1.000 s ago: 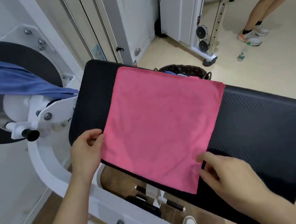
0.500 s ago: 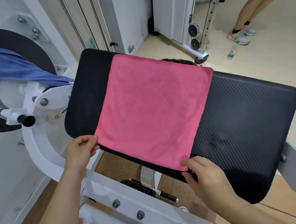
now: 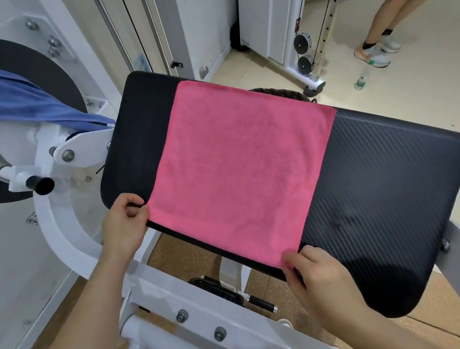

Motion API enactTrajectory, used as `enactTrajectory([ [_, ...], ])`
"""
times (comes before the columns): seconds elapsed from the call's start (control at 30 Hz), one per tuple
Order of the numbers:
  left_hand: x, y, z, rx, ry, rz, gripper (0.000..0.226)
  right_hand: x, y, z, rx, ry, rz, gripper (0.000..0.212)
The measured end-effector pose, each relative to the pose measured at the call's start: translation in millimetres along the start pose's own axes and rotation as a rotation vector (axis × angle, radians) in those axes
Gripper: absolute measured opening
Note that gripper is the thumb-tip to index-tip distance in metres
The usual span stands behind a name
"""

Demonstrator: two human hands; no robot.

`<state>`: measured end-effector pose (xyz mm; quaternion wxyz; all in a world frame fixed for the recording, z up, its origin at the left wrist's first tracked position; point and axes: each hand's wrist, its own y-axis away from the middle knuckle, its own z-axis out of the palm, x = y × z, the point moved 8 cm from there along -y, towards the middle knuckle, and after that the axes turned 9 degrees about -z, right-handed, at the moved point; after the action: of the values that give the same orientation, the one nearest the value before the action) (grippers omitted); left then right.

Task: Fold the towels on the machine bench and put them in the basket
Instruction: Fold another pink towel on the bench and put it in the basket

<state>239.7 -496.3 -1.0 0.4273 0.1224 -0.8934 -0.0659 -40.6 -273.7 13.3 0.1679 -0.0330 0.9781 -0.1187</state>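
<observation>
A pink towel lies spread flat across the black padded machine bench. My left hand pinches the towel's near left corner at the pad's edge. My right hand pinches the near right corner, which hangs a little over the front edge. A blue towel is draped over the machine's black weight disc at the left. Behind the bench, only a sliver of the dark basket rim shows past the pink towel's far edge.
The white machine frame runs below the bench between my arms. A person stands at the far right near a cable machine, with a water bottle on the floor.
The view shifted so the bench sits lower and closer. Both hands settled onto the towel's near corners and now pinch them; the towel has stayed flat.
</observation>
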Motion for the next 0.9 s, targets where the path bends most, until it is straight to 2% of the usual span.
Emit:
enactTrajectory([
  [0.17, 5.0, 3.9, 10.2, -0.165, -0.158, 0.181, 0.018, -21.3, -12.6, -4.2, -0.022, 0.237, -0.169, 0.017],
  [0.33, 1.4, 12.8, 12.4, -0.253, -0.264, 0.319, 0.069, -44.9, -16.5, 14.8, -0.076, 0.248, -0.400, 0.051],
  [0.37, 2.0, 12.9, 12.1, -0.223, -0.267, 0.340, 0.069, -45.9, -17.0, 18.8, -0.093, 0.248, -0.413, 0.051],
  [0.5, 12.7, 10.7, 7.5, -0.035, -0.317, 0.432, 0.039, -44.7, -20.0, 30.0, -0.167, 0.300, -0.400, 0.048],
  [0.57, 15.8, 9.1, 7.1, 0.002, -0.344, 0.468, 0.034, -43.0, -20.3, 34.4, -0.185, 0.310, -0.402, 0.047],
  [0.83, 16.1, 3.9, 2.0, -0.033, -0.471, 0.572, 0.022, -31.0, -19.3, 35.7, -0.166, 0.239, -0.440, 0.038],
  [0.9, 16.5, -0.6, 1.3, -0.069, -0.440, 0.522, 0.020, -31.6, -21.2, 30.5, -0.135, 0.203, -0.428, 0.038],
])
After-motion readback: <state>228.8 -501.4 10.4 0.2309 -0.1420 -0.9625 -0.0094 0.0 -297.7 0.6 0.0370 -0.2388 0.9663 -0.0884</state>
